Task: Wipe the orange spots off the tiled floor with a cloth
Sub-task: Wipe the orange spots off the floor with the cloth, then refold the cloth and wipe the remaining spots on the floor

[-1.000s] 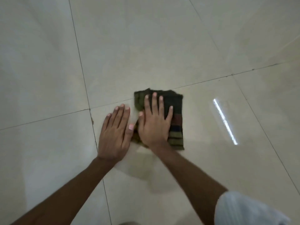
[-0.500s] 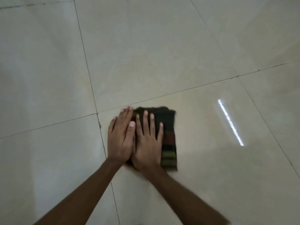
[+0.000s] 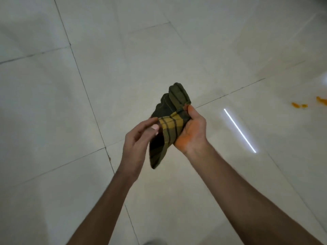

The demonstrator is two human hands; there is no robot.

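A dark green and yellow checked cloth (image 3: 169,121) is lifted off the floor, bunched between both hands. My right hand (image 3: 192,131) grips it from the right, palm up, with orange stain on the heel of the palm. My left hand (image 3: 139,137) pinches the cloth's left edge with thumb and fingertips. Orange spots (image 3: 299,104) lie on the pale tiled floor (image 3: 88,85) at the far right, well away from the hands, and more orange spots (image 3: 321,100) sit by the right frame edge.
Pale glossy tiles with dark grout lines fill the view. A bright strip of reflected light (image 3: 238,129) lies on the tile to the right of my hands. A small brownish mark (image 3: 109,158) sits on a grout line to the lower left.
Both hands pressed flat on the cloth on the floor before. Now the cloth is picked up and held in the air between them, and the view has shifted to show orange spots at right.
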